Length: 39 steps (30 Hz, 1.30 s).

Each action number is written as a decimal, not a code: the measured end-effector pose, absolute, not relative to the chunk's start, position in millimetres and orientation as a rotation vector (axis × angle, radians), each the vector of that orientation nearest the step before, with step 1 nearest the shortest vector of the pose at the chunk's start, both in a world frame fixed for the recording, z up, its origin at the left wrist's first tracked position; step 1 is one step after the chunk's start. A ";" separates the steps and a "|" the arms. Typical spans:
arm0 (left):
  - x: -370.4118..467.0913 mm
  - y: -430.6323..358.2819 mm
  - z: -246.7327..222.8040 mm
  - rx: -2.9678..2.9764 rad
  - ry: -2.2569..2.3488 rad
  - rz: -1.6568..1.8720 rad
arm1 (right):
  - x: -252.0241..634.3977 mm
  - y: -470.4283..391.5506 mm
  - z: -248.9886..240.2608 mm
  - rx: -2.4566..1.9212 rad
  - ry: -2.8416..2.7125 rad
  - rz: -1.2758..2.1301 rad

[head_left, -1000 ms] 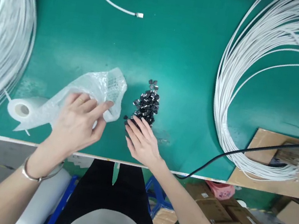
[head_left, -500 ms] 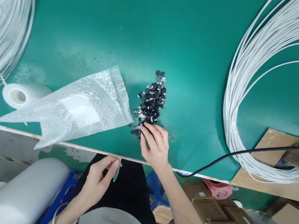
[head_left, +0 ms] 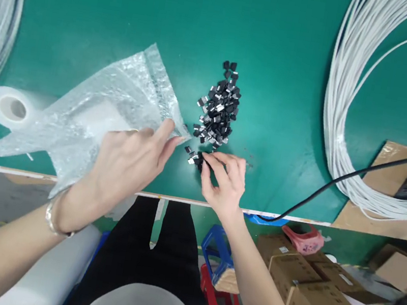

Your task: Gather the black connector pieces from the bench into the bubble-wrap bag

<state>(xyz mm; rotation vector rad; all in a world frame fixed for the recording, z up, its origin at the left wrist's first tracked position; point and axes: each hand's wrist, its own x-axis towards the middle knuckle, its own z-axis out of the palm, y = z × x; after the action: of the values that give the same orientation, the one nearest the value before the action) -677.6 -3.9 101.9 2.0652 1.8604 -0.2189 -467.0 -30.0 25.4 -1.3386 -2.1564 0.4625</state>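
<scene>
Many small black parts (head_left: 218, 111), light pinch

Right hand (head_left: 227, 181) narrowed on a few just below the rest on the green table (head_left: 284, 83), hold uncertain; left hand (head_left: 129, 159) overlapped the bubble-wrap bag (head_left: 122, 83), grip unclear. Slow fingertip pressure probably served best.

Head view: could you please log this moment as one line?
left hand: at clear plastic bag | right hand: at black pieces

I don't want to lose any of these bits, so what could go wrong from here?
The small black parts lie loose, so the right hand at their near end might scatter a few. The clear bag might slide off, as one corner pokes past the near edge of the table.
</scene>
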 end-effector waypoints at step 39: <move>-614.3 -141.7 66.5 0.331 1.265 0.513 | -432.5 -75.7 30.5 -1.441 -2.153 0.713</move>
<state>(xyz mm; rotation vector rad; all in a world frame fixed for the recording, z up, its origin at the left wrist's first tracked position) -614.3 -141.7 66.5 0.3309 1.2647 0.5131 -432.5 -75.7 30.5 -1.4411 -2.1533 0.7133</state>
